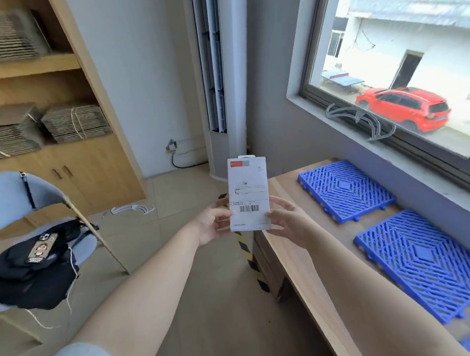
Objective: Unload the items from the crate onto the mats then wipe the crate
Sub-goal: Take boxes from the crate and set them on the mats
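Unloading barely started imo, both blue mats (346, 190) on the table (290, 197) bare.
Left hand (211, 224) & right hand (286, 221) grip one white box (248, 193) midair; crate out of view, wipe not done.

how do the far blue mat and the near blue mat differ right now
The far mat shows whole in the view; the near mat runs past the right edge. The far mat sits toward the table's end; the near mat sits closer to the person. Both are blue lattice tiles, flat, with nothing on them.

Box (248, 193) print blurred, unreadable
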Demonstrator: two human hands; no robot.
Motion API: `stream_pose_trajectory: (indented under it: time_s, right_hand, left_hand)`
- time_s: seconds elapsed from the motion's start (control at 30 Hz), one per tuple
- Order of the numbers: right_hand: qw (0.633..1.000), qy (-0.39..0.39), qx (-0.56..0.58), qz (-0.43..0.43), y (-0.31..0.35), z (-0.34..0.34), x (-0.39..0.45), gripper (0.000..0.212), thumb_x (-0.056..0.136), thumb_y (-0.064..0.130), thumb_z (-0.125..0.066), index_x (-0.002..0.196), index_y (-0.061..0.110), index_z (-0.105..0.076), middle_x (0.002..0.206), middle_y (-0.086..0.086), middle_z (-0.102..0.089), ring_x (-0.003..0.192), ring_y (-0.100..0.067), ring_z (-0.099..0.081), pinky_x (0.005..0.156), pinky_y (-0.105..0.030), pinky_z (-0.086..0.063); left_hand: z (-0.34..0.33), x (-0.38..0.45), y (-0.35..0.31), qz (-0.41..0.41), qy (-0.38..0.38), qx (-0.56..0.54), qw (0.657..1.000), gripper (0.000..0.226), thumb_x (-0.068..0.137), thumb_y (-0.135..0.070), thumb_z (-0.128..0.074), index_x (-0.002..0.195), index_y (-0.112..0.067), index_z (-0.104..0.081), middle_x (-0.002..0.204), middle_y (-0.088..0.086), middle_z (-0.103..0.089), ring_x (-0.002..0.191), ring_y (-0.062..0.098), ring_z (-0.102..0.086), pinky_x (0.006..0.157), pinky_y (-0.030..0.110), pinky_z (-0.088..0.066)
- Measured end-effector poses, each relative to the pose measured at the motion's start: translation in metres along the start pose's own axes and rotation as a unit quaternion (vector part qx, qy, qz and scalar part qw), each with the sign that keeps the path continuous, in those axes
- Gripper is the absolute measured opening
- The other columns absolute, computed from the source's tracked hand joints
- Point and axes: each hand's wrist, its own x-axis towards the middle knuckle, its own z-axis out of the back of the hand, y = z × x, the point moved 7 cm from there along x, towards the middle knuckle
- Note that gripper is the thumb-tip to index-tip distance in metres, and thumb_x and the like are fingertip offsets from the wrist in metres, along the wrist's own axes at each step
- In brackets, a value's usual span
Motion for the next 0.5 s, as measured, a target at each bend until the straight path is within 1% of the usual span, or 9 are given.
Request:
stream_pose_trajectory:
  time_s: [0.1, 0.13, 0.23, 0.3, 0.37, 0.43, 0.47, 0.5]
  right_hand:
    - [0.999, -0.041, 0.008, 0.004, 0.022, -0.009, 0.032, 0.036, 0.089, 0.004, -0.062, 0.116, 0.028, -0.059, 0.108, -0.005, -0.073, 0.104, -0.022, -0.068, 0.081, -0.039, -0.054]
    - [0.998, -0.058, 0.016, 0.007, 0.029, -0.009, 0.043, 0.037, 0.088, 0.005, -0.063, 0.117, 0.026, -0.059, 0.109, -0.006, -0.073, 0.104, -0.022, -0.068, 0.083, -0.039, -0.054]
    - [0.993, -0.107, 0.04, 0.017, 0.043, -0.002, 0.07, 0.043, 0.086, 0.007, -0.066, 0.125, 0.024, -0.057, 0.112, -0.007, -0.072, 0.108, -0.024, -0.066, 0.09, -0.043, -0.053]
    - [0.987, -0.149, 0.056, 0.009, 0.045, 0.009, 0.08, 0.045, 0.085, 0.008, -0.068, 0.126, 0.024, -0.057, 0.113, -0.007, -0.071, 0.109, -0.025, -0.065, 0.093, -0.046, -0.052]
    - [0.98, -0.184, 0.072, 0.002, 0.046, 0.024, 0.085, 0.043, 0.085, 0.008, -0.069, 0.123, 0.024, -0.058, 0.113, -0.006, -0.07, 0.109, -0.024, -0.064, 0.094, -0.046, -0.051]
    - [0.973, -0.212, 0.091, 0.007, 0.047, 0.048, 0.087, 0.04, 0.086, 0.008, -0.068, 0.122, 0.024, -0.059, 0.113, -0.005, -0.07, 0.109, -0.023, -0.064, 0.095, -0.044, -0.05]
    - [0.969, -0.226, 0.102, 0.013, 0.048, 0.063, 0.088, 0.04, 0.086, 0.007, -0.068, 0.122, 0.023, -0.06, 0.113, -0.004, -0.07, 0.109, -0.023, -0.064, 0.095, -0.043, -0.05]
    - [0.964, -0.24, 0.11, 0.02, 0.049, 0.078, 0.09, 0.04, 0.086, 0.006, -0.067, 0.122, 0.023, -0.061, 0.114, -0.004, -0.07, 0.108, -0.022, -0.065, 0.094, -0.042, -0.051]
  left_hand:
    - [0.014, 0.034, -0.038, 0.015, 0.028, 0.036, 0.999, 0.025, 0.089, -0.007, -0.058, 0.111, -0.018, -0.065, 0.107, 0.011, -0.066, 0.086, 0.021, -0.063, 0.068, 0.031, -0.056]
    - [0.016, 0.046, -0.051, 0.016, 0.04, 0.047, 0.998, 0.025, 0.089, -0.008, -0.057, 0.11, -0.017, -0.066, 0.107, 0.011, -0.066, 0.085, 0.021, -0.062, 0.066, 0.03, -0.056]
    - [0.012, 0.084, -0.081, 0.023, 0.067, 0.073, 0.995, 0.033, 0.089, -0.009, -0.055, 0.121, -0.015, -0.063, 0.099, 0.007, -0.07, 0.079, 0.018, -0.065, 0.061, 0.027, -0.055]
    - [0.005, 0.11, -0.087, 0.035, 0.078, 0.074, 0.994, 0.038, 0.088, -0.007, -0.055, 0.124, -0.017, -0.061, 0.101, 0.007, -0.07, 0.079, 0.019, -0.066, 0.061, 0.028, -0.055]
    - [-0.01, 0.137, -0.086, 0.05, 0.102, 0.067, 0.991, 0.044, 0.087, -0.005, -0.056, 0.128, -0.02, -0.06, 0.108, 0.009, -0.069, 0.084, 0.021, -0.065, 0.067, 0.031, -0.055]
    - [-0.031, 0.164, -0.084, 0.064, 0.122, 0.075, 0.988, 0.046, 0.086, -0.006, -0.057, 0.13, -0.021, -0.06, 0.108, 0.008, -0.069, 0.089, 0.022, -0.064, 0.077, 0.035, -0.054]
    - [-0.045, 0.177, -0.085, 0.067, 0.13, 0.083, 0.986, 0.045, 0.086, -0.007, -0.058, 0.128, -0.023, -0.06, 0.107, 0.007, -0.07, 0.09, 0.021, -0.064, 0.079, 0.035, -0.053]
    - [-0.06, 0.188, -0.087, 0.067, 0.136, 0.095, 0.984, 0.042, 0.087, -0.008, -0.057, 0.125, -0.025, -0.061, 0.106, 0.006, -0.071, 0.09, 0.02, -0.064, 0.079, 0.034, -0.053]
